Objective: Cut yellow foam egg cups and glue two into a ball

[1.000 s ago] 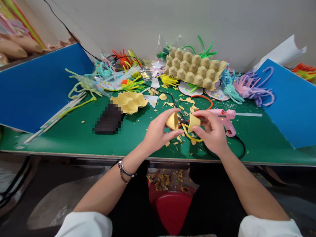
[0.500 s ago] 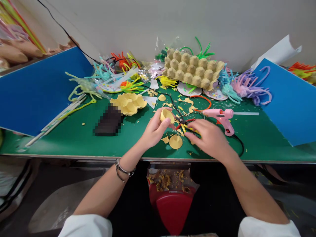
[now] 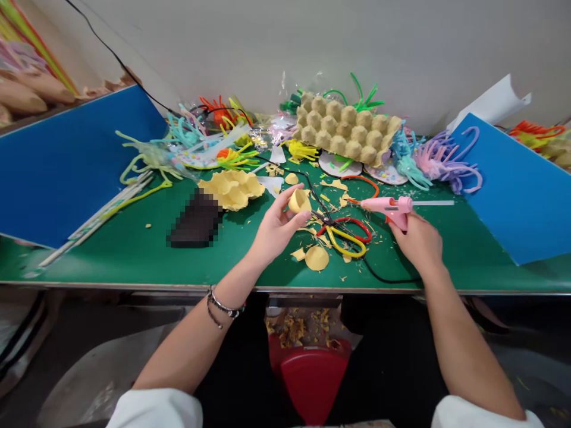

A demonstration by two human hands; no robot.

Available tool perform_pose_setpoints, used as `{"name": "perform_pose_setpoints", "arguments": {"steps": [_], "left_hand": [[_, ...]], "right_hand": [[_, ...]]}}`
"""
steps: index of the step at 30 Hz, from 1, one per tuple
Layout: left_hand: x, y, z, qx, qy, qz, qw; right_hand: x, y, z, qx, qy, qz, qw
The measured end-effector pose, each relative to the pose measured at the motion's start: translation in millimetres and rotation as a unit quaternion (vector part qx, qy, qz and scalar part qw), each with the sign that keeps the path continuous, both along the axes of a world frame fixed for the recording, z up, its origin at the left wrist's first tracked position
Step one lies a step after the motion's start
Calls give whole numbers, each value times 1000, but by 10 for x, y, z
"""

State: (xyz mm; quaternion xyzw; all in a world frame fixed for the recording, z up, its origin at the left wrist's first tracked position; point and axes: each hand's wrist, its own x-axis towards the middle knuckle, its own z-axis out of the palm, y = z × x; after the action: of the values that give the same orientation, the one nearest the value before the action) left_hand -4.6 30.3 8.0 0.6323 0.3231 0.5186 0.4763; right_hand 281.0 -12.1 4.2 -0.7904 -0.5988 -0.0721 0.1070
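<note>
Between the thumb and fingers of my left hand (image 3: 277,224) is a small yellow egg-carton cup (image 3: 299,202), its hollow tilted toward the right. My right hand (image 3: 419,241) is wrapped round the handle of a pink glue gun (image 3: 388,205), whose nozzle points left; a clear glue stick (image 3: 432,203) sticks out of its back. Scissors (image 3: 345,235) with red and yellow handles lie on the table between my hands. A second yellow cup (image 3: 317,258) rests near the front edge, amid cut scraps.
A yellow carton piece (image 3: 234,189) and a pixelated dark object (image 3: 195,223) lie to the left. Behind are a grey egg tray (image 3: 345,128) and pipe-cleaner figures (image 3: 439,157). Blue boards (image 3: 517,196) stand at both sides of the green table (image 3: 250,255). The glue gun's black cord (image 3: 388,279) loops near the front edge.
My right hand has left the scissors on the table, moved right and taken hold of the glue gun by its handle. My left hand still holds the yellow cup, slightly turned.
</note>
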Motion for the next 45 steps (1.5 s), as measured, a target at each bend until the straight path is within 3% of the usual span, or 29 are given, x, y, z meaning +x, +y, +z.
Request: {"name": "perform_pose_setpoints", "arguments": {"steps": [5,10,14,19,24,32,38,45], "left_hand": [[-13,-14,3,-5,-2,-4,1000],[11,-17,11,-7,4,-4,1000],[28,4,-2,-1,14,2,1000],[-2,58,-43,25,4,2,1000],[-15,33,-21,38,-20,-37,998],[65,-130,75,130,38,-18,991],[63,-161,78,224,68,6,972],[65,-218,115,250,100,-3,963]], "right_hand": [[98,-45,57,76,83,-10,994],[28,-58,271,163,190,-45,967],[-95,84,447,200,225,-18,953],[-271,255,521,195,290,18,937],[-490,97,504,160,387,35,907],[-742,-196,582,203,359,80,907],[-722,-216,540,235,310,97,916],[-693,-209,545,246,289,114,918]]}}
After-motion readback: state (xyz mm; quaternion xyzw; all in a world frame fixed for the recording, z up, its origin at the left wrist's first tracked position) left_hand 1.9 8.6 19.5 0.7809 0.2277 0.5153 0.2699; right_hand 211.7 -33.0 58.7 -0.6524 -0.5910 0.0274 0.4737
